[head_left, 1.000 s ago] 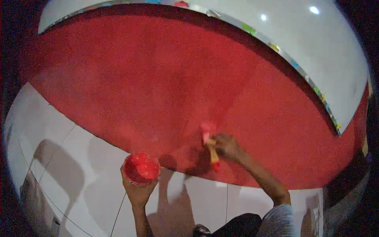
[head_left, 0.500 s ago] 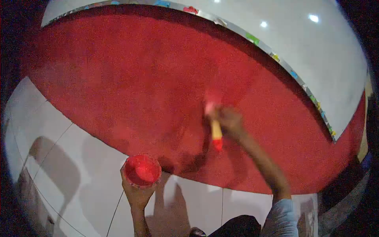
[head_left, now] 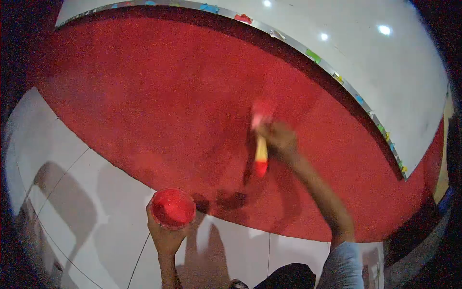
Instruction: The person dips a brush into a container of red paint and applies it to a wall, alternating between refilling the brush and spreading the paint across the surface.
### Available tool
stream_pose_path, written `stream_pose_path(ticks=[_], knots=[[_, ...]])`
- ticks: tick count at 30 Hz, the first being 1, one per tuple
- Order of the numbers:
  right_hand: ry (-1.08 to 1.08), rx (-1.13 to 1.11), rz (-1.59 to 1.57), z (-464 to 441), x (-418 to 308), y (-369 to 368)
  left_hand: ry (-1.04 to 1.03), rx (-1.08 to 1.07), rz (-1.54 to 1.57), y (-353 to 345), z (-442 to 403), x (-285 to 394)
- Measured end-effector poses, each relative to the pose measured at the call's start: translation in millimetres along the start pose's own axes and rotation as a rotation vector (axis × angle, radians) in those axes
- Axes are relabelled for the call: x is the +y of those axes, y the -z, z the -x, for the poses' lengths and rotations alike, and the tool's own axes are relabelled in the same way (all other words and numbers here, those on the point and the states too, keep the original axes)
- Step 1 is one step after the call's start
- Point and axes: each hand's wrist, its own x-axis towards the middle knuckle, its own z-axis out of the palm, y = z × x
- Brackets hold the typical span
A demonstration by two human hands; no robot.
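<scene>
Counter ledge (head_left: 312, 57) overhanging red wall (head_left: 159, 91)

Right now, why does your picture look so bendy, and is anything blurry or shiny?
Head view: straight edges seem bowed, corners go black, probably a very wide lens; the right hand and brush are blurred; bright glare spots dot the white panel; shadows fall on the floor tiles.

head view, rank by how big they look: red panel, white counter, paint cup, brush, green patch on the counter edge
1. Red panel
2. White counter
3. Paint cup and brush: unsure, as the brush looks longer but thinner, and is blurred
4. Green patch
</scene>
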Motion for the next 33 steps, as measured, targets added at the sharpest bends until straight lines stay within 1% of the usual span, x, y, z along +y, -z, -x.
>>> stream_pose_path(ticks=[2,3,6,7,8,10,11,12,15,16,17,19,22,23,24,26,27,30,31,32,33], knots=[[0.024,-0.183,-0.239,44,-45,-24,-0.041,-0.016,-0.043,3,1,4],[0.157,-0.292,-0.247,49,-55,-24,-0.063,-0.021,-0.073,4,3,7],[-0.046,-0.262,-0.361,20,-35,-13,-0.074,-0.029,-0.037,8,2,1],[-0.094,-0.160,-0.340,-1,-21,-2,-0.059,-0.010,-0.062,10,2,0],[-0.100,0.009,-0.271,-30,-5,15,-0.046,0.007,-0.085,10,1,0],[-0.019,0.332,-0.060,-84,17,56,-0.050,0.034,-0.090,8,-2,-1],[-0.011,0.430,-0.005,-101,18,69,-0.062,0.045,-0.075,7,-3,-2],[-0.060,0.519,-0.024,-109,18,72,-0.070,0.056,-0.060,6,-2,-3],[-0.001,0.182,0.019,-78,9,41,-0.120,0.080,-0.038,3,-3,0],[0.111,0.123,0.138,-51,12,3,-0.119,0.075,-0.046,3,-2,2],[0.020,0.023,-0.055,-26,-10,-18,-0.117,0.069,-0.055,4,0,4],[0.263,-0.143,-0.061,9,-51,-30,-0.102,0.057,-0.054,6,3,8],[0.053,-0.298,-0.403,-7,-46,-27,-0.052,0.050,-0.049,11,1,10],[0.069,-0.059,-0.420,-28,-28,-20,-0.025,0.034,-0.065,14,0,9],[-0.195,0.005,-0.579,-55,-18,-2,0.001,0.013,-0.079,17,0,7],[-0.219,0.317,-0.478,-100,2,28,-0.023,0.026,-0.070,19,-3,4],[0.030,0.548,-0.216,-112,11,36,-0.037,0.036,-0.061,19,-4,3],[0.060,0.403,0.074,-95,12,28,-0.001,0.043,-0.014,19,-6,-4],[0.060,0.228,-0.045,-76,-2,6,-0.030,0.041,-0.015,23,-7,-12],[0.149,0.010,0.317,-49,-9,-17,-0.046,0.033,-0.034,22,-6,-8],[0.150,-0.075,0.126,-25,-26,-28,-0.064,0.023,-0.051,22,-5,-5]])
